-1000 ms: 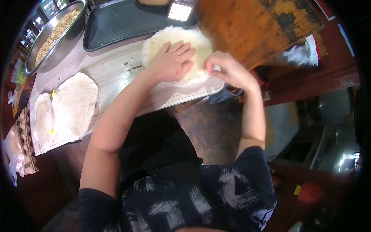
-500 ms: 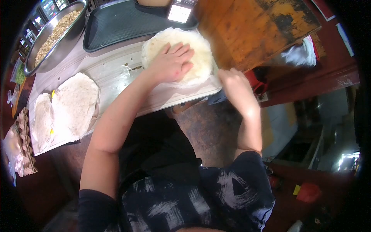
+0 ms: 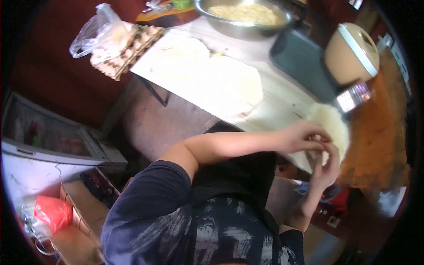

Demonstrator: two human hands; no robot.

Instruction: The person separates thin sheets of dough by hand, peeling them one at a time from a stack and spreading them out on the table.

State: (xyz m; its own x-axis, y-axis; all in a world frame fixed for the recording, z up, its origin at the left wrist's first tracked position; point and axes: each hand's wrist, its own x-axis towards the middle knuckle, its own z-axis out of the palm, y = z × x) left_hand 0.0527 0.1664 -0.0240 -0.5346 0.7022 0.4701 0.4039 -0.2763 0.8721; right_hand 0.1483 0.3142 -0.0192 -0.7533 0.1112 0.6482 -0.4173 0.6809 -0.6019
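Close to the near edge of the table, my left hand [image 3: 304,138] and my right hand [image 3: 328,167] meet with curled fingers, their fingertips close together. What the fingertips pinch, if anything, is too small and blurred to make out. Under and behind them lies a round, pale flatbread [image 3: 333,121], partly covered by the hands. Farther left on the table are a large flatbread [image 3: 229,86] and a smaller one [image 3: 183,51], both washed out by bright light.
A dark tray [image 3: 302,62] lies behind, with a beige lidded container [image 3: 349,55] and a phone [image 3: 353,96] near it. A metal bowl [image 3: 221,25] holds shredded food. Egg cartons [image 3: 143,46] and a plastic bag [image 3: 104,31] stand at the left end. An orange-brown wooden surface [image 3: 369,150] adjoins.
My left hand has lifted off the flatbread, where it lay flat, and its fingers have curled. My right hand has come in from the right to meet it. The view has swung left.
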